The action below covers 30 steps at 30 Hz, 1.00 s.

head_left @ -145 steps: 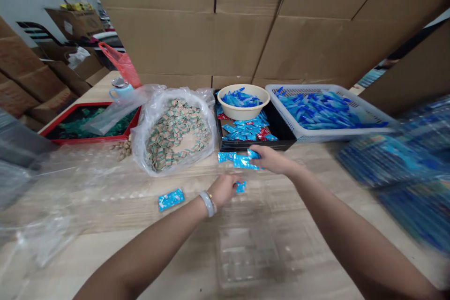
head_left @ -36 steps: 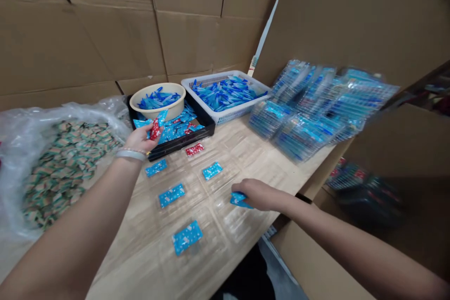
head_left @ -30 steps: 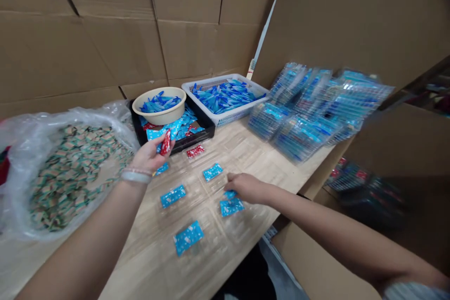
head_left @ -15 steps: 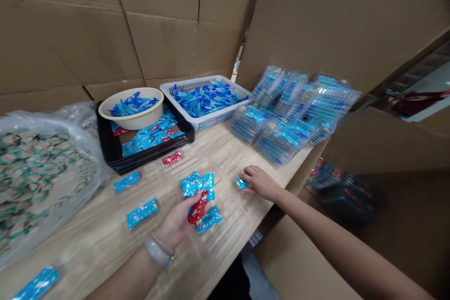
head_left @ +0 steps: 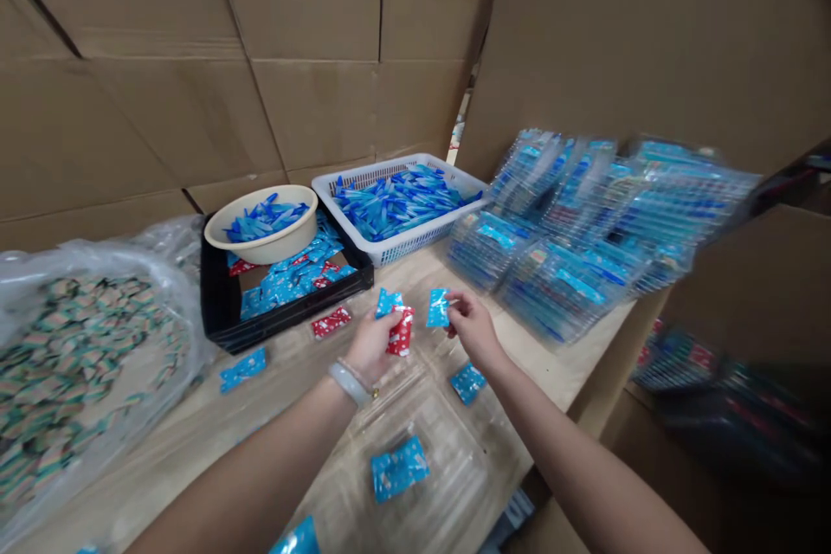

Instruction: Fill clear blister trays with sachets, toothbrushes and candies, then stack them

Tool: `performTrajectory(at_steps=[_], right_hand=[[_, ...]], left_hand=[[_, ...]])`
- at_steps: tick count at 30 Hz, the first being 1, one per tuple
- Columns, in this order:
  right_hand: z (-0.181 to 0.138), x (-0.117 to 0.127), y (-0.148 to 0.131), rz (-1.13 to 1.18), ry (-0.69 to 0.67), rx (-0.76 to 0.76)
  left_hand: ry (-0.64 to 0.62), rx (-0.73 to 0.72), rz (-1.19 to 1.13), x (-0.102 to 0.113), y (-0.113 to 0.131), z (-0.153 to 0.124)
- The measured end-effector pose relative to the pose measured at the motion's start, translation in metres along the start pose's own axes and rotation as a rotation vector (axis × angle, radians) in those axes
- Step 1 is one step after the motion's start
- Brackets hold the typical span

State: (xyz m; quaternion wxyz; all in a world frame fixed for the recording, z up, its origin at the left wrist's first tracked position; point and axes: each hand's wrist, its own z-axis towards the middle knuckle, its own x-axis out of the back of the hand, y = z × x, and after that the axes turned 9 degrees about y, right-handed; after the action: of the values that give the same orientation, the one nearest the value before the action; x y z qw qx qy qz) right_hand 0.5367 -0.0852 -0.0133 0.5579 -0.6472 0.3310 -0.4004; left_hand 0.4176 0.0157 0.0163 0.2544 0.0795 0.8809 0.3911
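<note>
My left hand (head_left: 373, 351), a bracelet at its wrist, is closed on a red packet (head_left: 401, 331) with white marks. A blue packet (head_left: 388, 302) shows behind the red one, in the same hand. Beside it my right hand (head_left: 475, 331) pinches another blue packet (head_left: 438, 308) by its right edge. Below that hand lies a blue packet (head_left: 467, 383). Closer to me, another blue packet (head_left: 400, 469) rests on clear plastic (head_left: 447, 450). To the left, a red packet (head_left: 331, 323) and a blue packet (head_left: 243, 370) lie apart on the table.
A black tray (head_left: 217, 312) holds blue and red packets and a cream bowl (head_left: 260, 255) of blue pieces. Behind it stands a white basket (head_left: 415, 249) of similar pieces. Clear filled packages (head_left: 558, 277) are stacked at right. A plastic bag (head_left: 195, 312) of striped pieces lies left.
Both hands have moved away from me and closer together. The right hand has left the table surface at right and now holds a blue packet upright. The view has shifted too.
</note>
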Motion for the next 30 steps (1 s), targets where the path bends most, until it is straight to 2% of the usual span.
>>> performTrajectory(at_steps=[2, 4, 7, 9, 10, 12, 14, 16, 18, 20, 22, 23, 25, 27, 29, 30], right_hand=[[0.004, 0.001, 0.005, -0.065, 0.070, 0.003], [0.003, 0.000, 0.009, -0.223, 0.052, 0.005], [-0.005, -0.009, 0.005, -0.479, 0.040, 0.163], [-0.011, -0.022, -0.004, -0.467, 0.000, 0.277], [-0.014, -0.029, -0.009, -0.419, -0.062, 0.304], [-0.013, -0.043, -0.017, -0.318, -0.217, 0.284], [-0.004, -0.051, -0.020, -0.225, -0.241, 0.200], [0.014, -0.057, -0.020, -0.116, -0.118, 0.110], [0.036, -0.065, -0.018, -0.118, 0.028, 0.064], [0.056, -0.074, -0.017, -0.233, 0.086, 0.043], [0.071, -0.077, -0.018, -0.395, 0.094, 0.072], [0.077, -0.075, -0.019, -0.488, 0.104, 0.118], [0.088, -0.062, -0.021, -0.718, 0.136, 0.253], [0.094, -0.041, -0.021, -0.973, 0.127, 0.381], [0.095, -0.021, -0.015, -1.170, 0.045, 0.403], [0.093, -0.013, -0.010, -1.253, -0.001, 0.389]], left_hand=[[-0.023, 0.032, -0.038, 0.004, 0.015, 0.009], [-0.057, 0.092, -0.046, 0.009, 0.026, 0.015], [-0.089, 0.091, -0.047, 0.013, 0.028, 0.019], [-0.119, 0.043, -0.065, 0.013, 0.021, 0.017], [-0.135, 0.027, -0.074, 0.013, 0.017, 0.014], [-0.135, 0.013, -0.069, 0.017, 0.015, 0.008], [-0.071, -0.021, 0.000, 0.027, 0.026, 0.005], [0.056, -0.165, 0.145, 0.046, 0.053, 0.007], [0.217, -0.447, 0.360, 0.069, 0.088, 0.016], [0.355, -0.731, 0.680, 0.091, 0.122, 0.026], [0.426, -0.908, 0.982, 0.106, 0.143, 0.031], [0.420, -0.961, 1.092, 0.110, 0.145, 0.030], [0.307, -1.033, 1.191, 0.108, 0.135, 0.022], [0.044, -1.055, 1.188, 0.094, 0.107, 0.012], [-0.275, -1.006, 1.174, 0.073, 0.072, 0.009], [-0.369, -0.998, 1.167, 0.060, 0.054, 0.012]])
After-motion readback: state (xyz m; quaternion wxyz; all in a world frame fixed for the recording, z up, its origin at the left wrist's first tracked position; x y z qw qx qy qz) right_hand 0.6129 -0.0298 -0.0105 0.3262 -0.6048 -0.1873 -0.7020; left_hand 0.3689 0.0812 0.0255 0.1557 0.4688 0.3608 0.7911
